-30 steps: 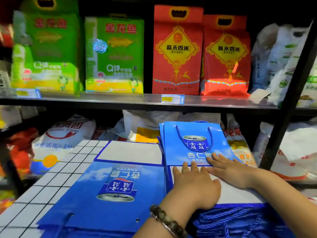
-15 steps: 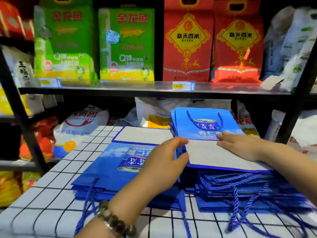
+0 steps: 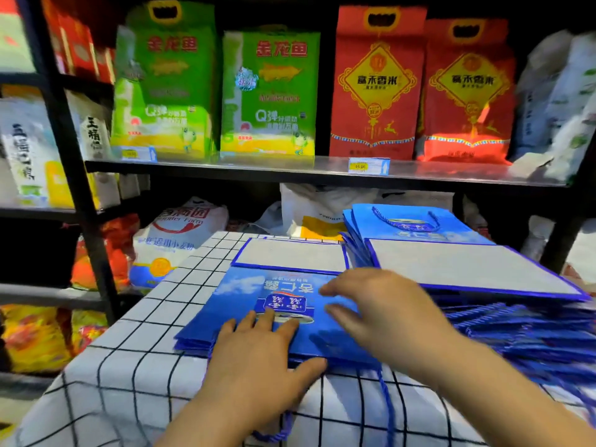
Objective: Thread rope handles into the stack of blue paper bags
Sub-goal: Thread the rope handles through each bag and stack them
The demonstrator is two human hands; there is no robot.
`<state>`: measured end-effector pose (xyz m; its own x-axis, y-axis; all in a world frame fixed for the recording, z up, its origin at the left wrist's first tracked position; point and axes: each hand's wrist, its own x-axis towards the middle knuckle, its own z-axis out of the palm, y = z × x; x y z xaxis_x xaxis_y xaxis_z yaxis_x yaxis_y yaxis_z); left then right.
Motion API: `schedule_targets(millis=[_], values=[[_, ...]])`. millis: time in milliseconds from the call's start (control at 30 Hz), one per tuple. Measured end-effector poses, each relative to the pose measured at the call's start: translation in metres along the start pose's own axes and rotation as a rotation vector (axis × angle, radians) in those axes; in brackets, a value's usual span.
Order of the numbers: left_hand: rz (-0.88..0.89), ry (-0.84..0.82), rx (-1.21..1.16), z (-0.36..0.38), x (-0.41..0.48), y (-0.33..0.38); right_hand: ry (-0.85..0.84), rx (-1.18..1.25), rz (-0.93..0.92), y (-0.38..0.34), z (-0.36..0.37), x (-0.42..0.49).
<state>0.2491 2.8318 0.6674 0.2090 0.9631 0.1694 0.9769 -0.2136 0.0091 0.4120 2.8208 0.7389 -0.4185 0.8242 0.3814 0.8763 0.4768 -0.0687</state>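
Bag stack (image 3: pixel 225 304) under both hands (image 3: pixel 258 353) (image 3: pixel 380 311)

Glossy blue paper bags (image 3: pixel 280 304), twisted blue rope handles (image 3: pixel 522 327), checked cloth table cover (image 3: pixel 129 366), shiny metal shelf (image 3: pixel 290 171)

Left hand (image 3: pixel 254 359): seen bare, wrist and forearm uncovered | right hand (image 3: pixel 387 314): seen bare, wrist and forearm uncovered, fingers (image 3: pixel 342 314) blurred

The left stack (image 3: pixel 238 301) and the right stack (image 3: pixel 467 266) of bags lie side by side on the surface (image 3: pixel 135 366). The left hand (image 3: pixel 258 359) rests on the left stack's near edge; the right hand (image 3: pixel 380 311) is above that stack, further right. Ropes (image 3: pixel 516 330) lie before the right stack. Behind, packs (image 3: pixel 271 91) stand on a shelf (image 3: pixel 435 172), sacks (image 3: pixel 180 227) below it.
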Motion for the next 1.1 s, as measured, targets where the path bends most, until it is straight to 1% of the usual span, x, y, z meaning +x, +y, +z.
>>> schedule_targets(millis=[33,133,233,267,300,367,400,433,467,533,567,600,633,667,733,800,833,867,933,967,1033,1100], values=[[-0.013,-0.002,-0.003,0.000,-0.007,0.000,-0.046,0.011,-0.016,-0.008,0.013,-0.001],[-0.065,-0.076,0.014,-0.004,-0.029,0.002,-0.166,0.074,-0.019,-0.020,0.048,-0.008],[-0.035,0.011,-0.013,-0.003,-0.045,-0.004,-0.235,0.136,-0.036,-0.025,0.070,-0.015],[0.012,0.065,-0.014,-0.004,-0.047,-0.008,-0.239,0.151,-0.036,-0.025,0.073,-0.017],[0.042,0.139,-0.113,0.000,-0.051,-0.015,-0.235,0.163,-0.032,-0.023,0.075,-0.019],[0.165,0.465,-0.312,0.009,-0.067,-0.030,-0.213,0.193,-0.013,-0.022,0.077,-0.022],[0.171,0.592,-0.384,0.016,-0.075,-0.038,-0.204,0.204,-0.002,-0.022,0.078,-0.023],[0.099,0.667,-0.449,0.019,-0.083,-0.045,-0.196,0.215,0.009,-0.022,0.078,-0.024],[0.004,0.701,-0.505,0.022,-0.093,-0.051,-0.190,0.224,0.018,-0.023,0.079,-0.024],[-0.230,0.640,-0.588,0.034,-0.106,-0.057,-0.172,0.240,0.034,-0.023,0.080,-0.025],[-0.328,0.541,-0.616,0.039,-0.109,-0.058,-0.172,0.245,0.040,-0.023,0.081,-0.025],[-0.397,0.442,-0.586,0.044,-0.110,-0.057,-0.173,0.252,0.046,-0.023,0.081,-0.025],[-0.443,0.342,-0.515,0.042,-0.112,-0.056,-0.179,0.258,0.054,-0.022,0.081,-0.025],[-0.443,0.282,-0.471,0.038,-0.113,-0.054,-0.185,0.264,0.060,-0.022,0.080,-0.026],[-0.418,0.213,-0.428,0.030,-0.112,-0.052,-0.183,0.270,0.061,-0.022,0.078,-0.027],[-0.457,0.130,-0.534,0.019,-0.104,-0.046,-0.190,0.261,0.058,-0.022,0.078,-0.027],[-0.482,0.081,-0.681,0.015,-0.101,-0.046,-0.189,0.264,0.057,-0.022,0.079,-0.027],[-0.520,0.049,-0.906,0.007,-0.099,-0.043,-0.182,0.269,0.054,-0.022,0.079,-0.027],[-0.541,0.062,-1.359,-0.011,-0.096,-0.035,-0.177,0.276,0.051,-0.022,0.079,-0.028],[-0.507,0.080,-1.519,-0.019,-0.093,-0.029,-0.174,0.281,0.049,-0.021,0.079,-0.028],[-0.432,0.122,-1.753,-0.033,-0.083,-0.018,-0.154,0.342,0.054,-0.018,0.082,-0.028],[-0.395,0.147,-1.936,-0.043,-0.070,-0.007,-0.153,0.557,0.104,-0.017,0.081,-0.027]])
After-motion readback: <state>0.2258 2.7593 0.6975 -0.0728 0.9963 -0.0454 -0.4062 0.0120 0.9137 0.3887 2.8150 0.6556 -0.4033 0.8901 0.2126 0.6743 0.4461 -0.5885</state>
